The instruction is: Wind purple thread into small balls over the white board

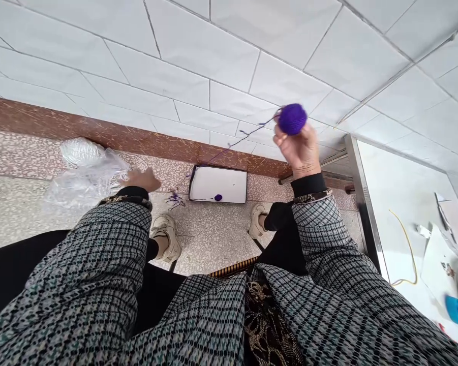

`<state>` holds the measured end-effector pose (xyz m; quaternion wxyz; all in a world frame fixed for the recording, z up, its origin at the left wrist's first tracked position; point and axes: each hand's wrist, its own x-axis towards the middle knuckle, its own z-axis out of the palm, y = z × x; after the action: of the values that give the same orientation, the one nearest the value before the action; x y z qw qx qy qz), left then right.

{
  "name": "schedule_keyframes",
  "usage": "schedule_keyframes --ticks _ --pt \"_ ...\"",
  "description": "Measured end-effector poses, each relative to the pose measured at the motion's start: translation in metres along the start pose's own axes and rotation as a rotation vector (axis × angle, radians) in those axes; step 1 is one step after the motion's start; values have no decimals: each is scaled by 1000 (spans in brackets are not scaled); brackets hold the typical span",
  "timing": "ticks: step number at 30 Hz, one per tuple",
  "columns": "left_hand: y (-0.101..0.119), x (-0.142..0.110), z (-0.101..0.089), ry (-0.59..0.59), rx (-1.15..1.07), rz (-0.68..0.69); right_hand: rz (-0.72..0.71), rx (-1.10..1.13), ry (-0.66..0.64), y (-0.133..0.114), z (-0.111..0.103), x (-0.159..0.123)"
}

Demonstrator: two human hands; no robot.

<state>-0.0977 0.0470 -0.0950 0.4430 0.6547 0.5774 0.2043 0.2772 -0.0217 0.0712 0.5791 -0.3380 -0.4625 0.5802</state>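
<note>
My right hand (298,147) is raised in front of the tiled wall, its fingers closed round a ball of purple yarn (293,119). From the ball a thin, knotty purple strand (247,134) slants down left toward a shallow white box (219,183) with a dark rim on the floor. Inside that box lies a tiny purple yarn ball (218,197). My left hand (141,179) is low at the left, somewhat blurred, with fingers apart beside loose white strands (137,162). Whether it touches them I cannot tell.
A clear plastic bag (76,185) and a white yarn ball (82,151) lie at the left. Purple yarn scraps (175,200) lie left of the box, between my shoes. At the right, a white table (389,188) carries a yellow cord (407,239) and a blue tape roll (456,310).
</note>
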Motion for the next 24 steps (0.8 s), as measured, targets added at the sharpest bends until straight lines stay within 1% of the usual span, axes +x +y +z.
schedule_keyframes --ticks 1,2,3,4,5,6,7,9,11,13,14,17,20,22,24 --pt "16 5 5 41 -43 -33 85 -35 -28 6 13 1" --pt "36 9 10 44 -73 -11 165 -68 -55 12 25 1" --pt "58 12 16 28 -129 40 237 -93 -79 17 36 2" --pt "81 13 23 -5 -297 149 297 -107 -105 22 45 3" --pt "104 12 28 -20 -360 222 341 -112 -130 27 53 5" --pt "124 9 33 -40 -402 271 368 -108 -150 30 59 7" --pt "142 5 37 -76 -491 307 380 -101 -156 33 63 9" --pt "165 -8 39 -124 -558 302 377 -87 -121 37 67 13" --pt "172 -20 36 -105 -524 283 362 -72 -25 38 67 17" --pt "169 -29 31 -81 -436 303 351 -51 85 39 66 21" --pt "166 -32 28 -93 -397 322 349 -42 129 40 65 23" --pt "158 -35 25 -216 -347 338 337 -55 217 41 64 29" --pt "155 -37 24 -347 -386 303 270 -128 272 42 58 35" --pt "155 -40 24 -425 -401 276 213 -211 317 44 52 38" --pt "157 -43 22 -496 -372 268 166 -372 383 45 46 39"
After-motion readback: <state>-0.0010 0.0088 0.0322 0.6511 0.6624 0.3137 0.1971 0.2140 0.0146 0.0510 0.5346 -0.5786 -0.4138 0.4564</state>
